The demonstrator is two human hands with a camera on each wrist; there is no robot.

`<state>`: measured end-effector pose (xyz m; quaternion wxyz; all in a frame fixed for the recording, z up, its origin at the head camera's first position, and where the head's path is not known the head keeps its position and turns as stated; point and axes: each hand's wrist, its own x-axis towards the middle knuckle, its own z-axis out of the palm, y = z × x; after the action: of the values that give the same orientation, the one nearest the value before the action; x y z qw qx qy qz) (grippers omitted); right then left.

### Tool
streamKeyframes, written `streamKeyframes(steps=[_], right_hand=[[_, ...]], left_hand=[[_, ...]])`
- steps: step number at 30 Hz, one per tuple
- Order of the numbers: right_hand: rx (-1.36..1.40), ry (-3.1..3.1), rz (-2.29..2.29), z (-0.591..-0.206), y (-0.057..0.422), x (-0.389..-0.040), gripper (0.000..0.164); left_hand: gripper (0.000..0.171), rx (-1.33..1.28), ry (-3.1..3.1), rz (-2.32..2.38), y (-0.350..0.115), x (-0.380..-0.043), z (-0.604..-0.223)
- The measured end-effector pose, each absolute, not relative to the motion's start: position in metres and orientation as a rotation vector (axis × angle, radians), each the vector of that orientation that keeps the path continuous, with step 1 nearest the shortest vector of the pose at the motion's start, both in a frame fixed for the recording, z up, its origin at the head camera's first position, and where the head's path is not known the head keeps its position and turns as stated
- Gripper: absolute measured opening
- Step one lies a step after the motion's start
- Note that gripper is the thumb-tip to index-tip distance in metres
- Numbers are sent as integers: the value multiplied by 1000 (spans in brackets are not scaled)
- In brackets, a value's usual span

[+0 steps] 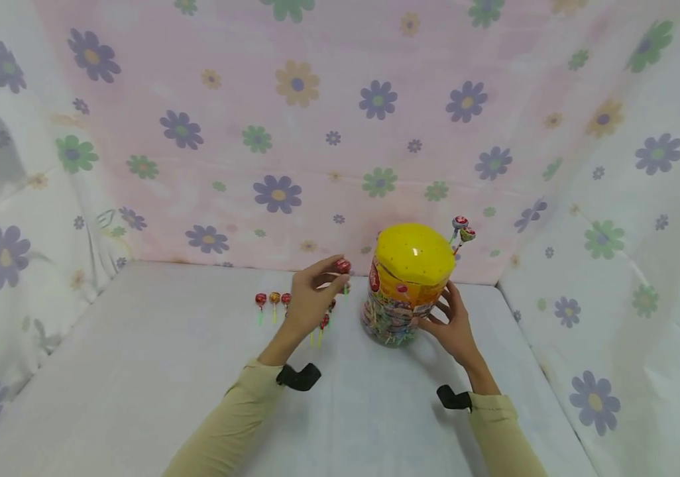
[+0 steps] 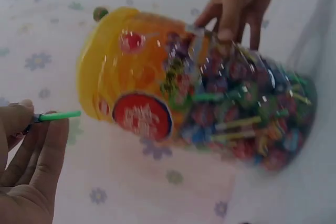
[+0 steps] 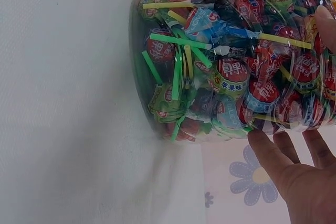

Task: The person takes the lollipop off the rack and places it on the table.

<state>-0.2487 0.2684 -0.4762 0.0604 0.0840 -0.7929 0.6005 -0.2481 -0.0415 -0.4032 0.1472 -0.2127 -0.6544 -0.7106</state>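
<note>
Between thumb and fingers, my left hand (image 1: 309, 298) pinches a red-wrapped lollipop (image 1: 342, 265) with a green stick (image 2: 62, 115). It is held up just left of a clear jar (image 1: 392, 311) packed with wrapped lollipops. The jar has a yellow lid (image 1: 414, 252) dotted with small holes, and a red round label (image 2: 143, 116) shows below the lid. My right hand (image 1: 454, 328) grips the jar's right side, thumb toward me and fingers round behind. Two lollipops (image 1: 460, 223) stand out from the lid's far right side.
Loose lollipops (image 1: 261, 299) lie on the white table (image 1: 155, 371), several of them in a row left of the jar. Others lie partly hidden under the left hand. Flower-patterned cloth (image 1: 328, 99) walls in the table at the back and both sides.
</note>
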Motion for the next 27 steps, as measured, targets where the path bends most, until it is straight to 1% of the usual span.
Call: streamKeyframes(steps=[6, 9, 12, 17, 23, 27], right_hand=[[269, -2385, 1815, -477, 269, -248, 99], [275, -2382, 1813, -477, 269, -248, 99], [269, -2386, 1813, -476, 269, -248, 99], [265, -2381, 1824, -476, 269, -248, 99], [271, -2379, 1826, -477, 269, -248, 99], [277, -2381, 1819, -478, 269, -249, 99]], left_hand=[[43, -355, -2050, -1989, -114, -239, -452], [42, -203, -2141, -1981, -139, -237, -477], [40, -78, -2259, -1939, -155, -239, -498], [36, 7, -2434, -1745, -161, -249, -518], [32, -73, -2543, -1432, -155, -261, -529], [31, -115, -2555, -1330, -150, -262, -532]])
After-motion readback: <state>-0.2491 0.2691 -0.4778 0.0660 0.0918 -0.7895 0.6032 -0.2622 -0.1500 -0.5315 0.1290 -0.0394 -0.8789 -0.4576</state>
